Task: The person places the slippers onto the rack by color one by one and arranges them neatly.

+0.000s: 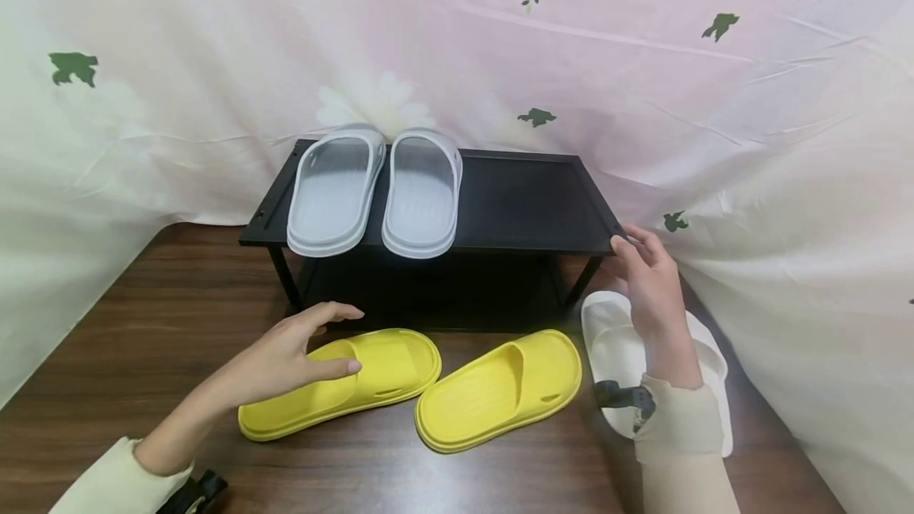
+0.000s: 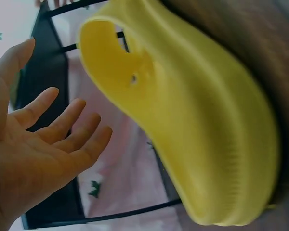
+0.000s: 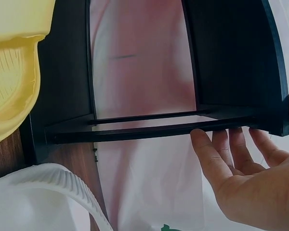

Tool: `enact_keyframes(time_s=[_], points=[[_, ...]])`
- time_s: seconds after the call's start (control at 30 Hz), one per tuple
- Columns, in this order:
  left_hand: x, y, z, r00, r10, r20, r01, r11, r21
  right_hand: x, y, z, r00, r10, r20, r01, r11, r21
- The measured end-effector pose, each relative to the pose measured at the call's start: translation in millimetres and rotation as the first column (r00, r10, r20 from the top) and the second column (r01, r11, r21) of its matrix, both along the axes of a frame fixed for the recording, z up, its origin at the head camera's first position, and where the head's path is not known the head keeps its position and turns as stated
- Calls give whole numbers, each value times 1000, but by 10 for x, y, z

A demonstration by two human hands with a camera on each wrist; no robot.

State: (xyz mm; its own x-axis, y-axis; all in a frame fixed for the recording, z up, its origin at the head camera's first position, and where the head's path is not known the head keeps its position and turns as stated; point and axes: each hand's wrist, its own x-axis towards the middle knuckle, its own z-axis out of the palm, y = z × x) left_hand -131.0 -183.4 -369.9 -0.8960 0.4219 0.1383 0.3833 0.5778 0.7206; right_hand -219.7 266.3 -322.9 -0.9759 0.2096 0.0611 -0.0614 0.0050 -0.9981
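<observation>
A black two-tier shoe rack (image 1: 528,201) stands against the cloth backdrop. At its right front corner my right hand (image 1: 653,292) grips the top board; in the right wrist view its fingers (image 3: 231,149) reach under the board beside the leg. My left hand (image 1: 289,355) hovers over the left yellow slipper (image 1: 403,363), thumb and fingers spread apart, holding nothing. The left wrist view shows its palm (image 2: 43,149) beside that slipper. Another yellow slipper (image 1: 550,371) lies to the right, both toes pointing right. Two light grey slippers, left (image 1: 332,201) and right (image 1: 421,209), sit on the top board.
White slippers (image 1: 614,339) lie on the floor right of the rack, partly hidden under my right forearm. A dark wood-grain floor (image 1: 178,300) spreads in front. Pale cloth with leaf prints (image 1: 785,141) closes off the back and both sides.
</observation>
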Motion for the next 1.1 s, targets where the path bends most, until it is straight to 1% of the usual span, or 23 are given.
enact_keyframes(time_s=[0.17, 0.33, 0.53, 0.67, 0.77, 0.9, 1.1], points=[[-19, -42, -120, 999, 29, 35, -26, 997, -73, 11, 1, 8, 1000, 3, -1, -3, 1000, -13], [-38, -76, -194, 997, 60, 51, -53, 991, -123, 11, -1, 2, 1000, 7, -8, -7, 999, -34], [-46, -95, -268, 993, 86, 78, -76, 990, -117, 6, -8, 0, 1000, 3, -7, -3, 1000, -28], [-40, -72, -312, 993, 95, 64, -88, 990, -107, 5, -5, -1, 1000, 3, -9, -4, 1000, -27], [-27, -39, -337, 991, 123, 55, -117, 987, -109, 6, -6, 0, 1000, 9, -13, -9, 1000, -30], [-6, 6, -358, 985, 166, 54, -158, 979, -132, 6, -7, -1, 1000, 11, -16, -11, 999, -38], [0, 37, -347, 980, 191, 46, -182, 972, -150, 9, -1, -5, 1000, 11, -17, -12, 999, -40]])
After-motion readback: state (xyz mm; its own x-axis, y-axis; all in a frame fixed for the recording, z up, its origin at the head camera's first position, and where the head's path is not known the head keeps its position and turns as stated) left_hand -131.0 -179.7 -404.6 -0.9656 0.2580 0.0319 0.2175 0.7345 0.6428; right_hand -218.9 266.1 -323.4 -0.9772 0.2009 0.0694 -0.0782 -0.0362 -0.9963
